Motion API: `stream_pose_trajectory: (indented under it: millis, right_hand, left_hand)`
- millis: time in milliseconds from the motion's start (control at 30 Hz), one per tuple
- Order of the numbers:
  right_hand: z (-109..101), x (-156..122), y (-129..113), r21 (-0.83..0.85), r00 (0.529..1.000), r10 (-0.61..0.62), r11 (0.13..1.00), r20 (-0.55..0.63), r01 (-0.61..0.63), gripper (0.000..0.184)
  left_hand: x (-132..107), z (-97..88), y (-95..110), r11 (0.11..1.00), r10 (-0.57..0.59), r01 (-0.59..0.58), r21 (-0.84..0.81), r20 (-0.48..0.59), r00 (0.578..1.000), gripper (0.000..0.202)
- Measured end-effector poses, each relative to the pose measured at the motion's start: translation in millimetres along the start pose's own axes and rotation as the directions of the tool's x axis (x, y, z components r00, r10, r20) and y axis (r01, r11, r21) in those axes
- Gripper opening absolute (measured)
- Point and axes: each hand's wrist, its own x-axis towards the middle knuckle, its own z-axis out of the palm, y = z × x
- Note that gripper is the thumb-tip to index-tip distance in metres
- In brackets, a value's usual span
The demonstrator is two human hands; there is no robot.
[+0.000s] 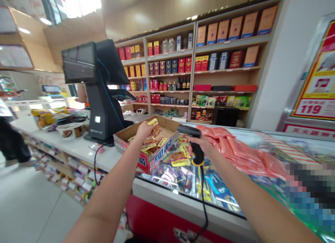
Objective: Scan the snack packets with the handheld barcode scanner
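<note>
My left hand (144, 130) reaches over an open cardboard box (145, 163), its fingers closed on a small yellow snack packet (155, 128). More packets of the same kind (151, 145) lie inside the box. In my right hand (203, 144) is a black barcode scanner (197, 150), its head pointing left toward the box and its cord hanging down over the counter front. Beneath the scanner, loose snack packets (180, 157) rest on the glass top, beside the box.
A dual-screen cash register (98, 107) stands left of the box on the white counter (110, 162). Red plastic bags (232, 149) lie on the glass at right. Shelves of boxed goods (171, 67) line the back wall. A person (10, 135) stands at far left.
</note>
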Motion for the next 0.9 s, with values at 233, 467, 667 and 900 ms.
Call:
stream_pose_trajectory:
  millis: [233,467,667,900]
  right_hand:
    - [-4.1,1.0,6.0,-0.022,0.999,0.028,0.999,-0.022,-0.028,0.028]
    - [-32.2,-20.6,14.6,0.025,0.984,0.037,0.999,-0.173,-0.033,0.025]
    - [-44.5,-30.1,11.3,-0.018,0.967,0.028,0.999,-0.253,-0.033,0.031]
    - [-46.6,-27.2,11.3,-0.026,0.96,0.031,0.999,-0.277,-0.04,0.027]
  left_hand:
    - [-28.6,-1.7,7.0,0.813,0.252,-0.171,0.556,-0.071,0.965,0.038]
    - [-56.7,94.0,3.4,0.941,0.337,-0.272,-0.2,0.527,0.78,0.03]
    - [-41.8,151.1,-40.4,0.966,0.01,0.159,-0.205,0.643,0.766,0.041]
    - [-50.6,141.0,-44.8,0.994,0.101,-0.041,-0.102,0.689,0.718,0.037]
